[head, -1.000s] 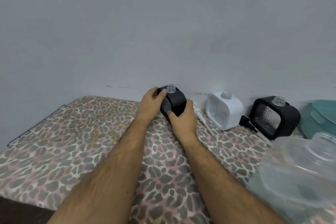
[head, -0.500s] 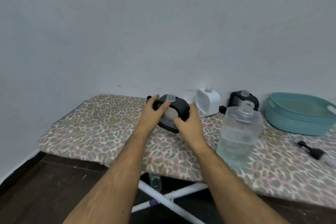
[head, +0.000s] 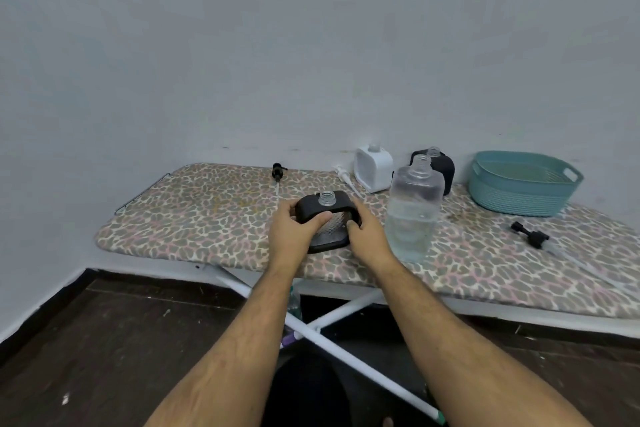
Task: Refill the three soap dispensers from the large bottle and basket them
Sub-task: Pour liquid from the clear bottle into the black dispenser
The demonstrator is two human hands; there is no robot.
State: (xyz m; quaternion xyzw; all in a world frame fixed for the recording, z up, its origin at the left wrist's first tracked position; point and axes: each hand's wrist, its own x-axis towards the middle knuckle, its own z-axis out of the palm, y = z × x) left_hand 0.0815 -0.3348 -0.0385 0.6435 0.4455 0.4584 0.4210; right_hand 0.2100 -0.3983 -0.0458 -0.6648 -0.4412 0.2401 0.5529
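1. Ironing board (head: 194, 218), leopard-print cover.
2. Teal basket (head: 523, 189), far right edge.
3. Large bottle (head: 414, 208), uncapped, upright near the front edge.
4. Black dispenser (head: 327, 224), tilted at the front edge; left hand (head: 294, 236) and right hand (head: 369, 236) curl fingers round its sides.
5. White dispenser (head: 373, 168) and second black dispenser (head: 445, 166), back edge.

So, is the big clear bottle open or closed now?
Open. The big clear bottle stands upright on the board with a bare threaded neck and no cap; it is roughly half full of clear liquid.
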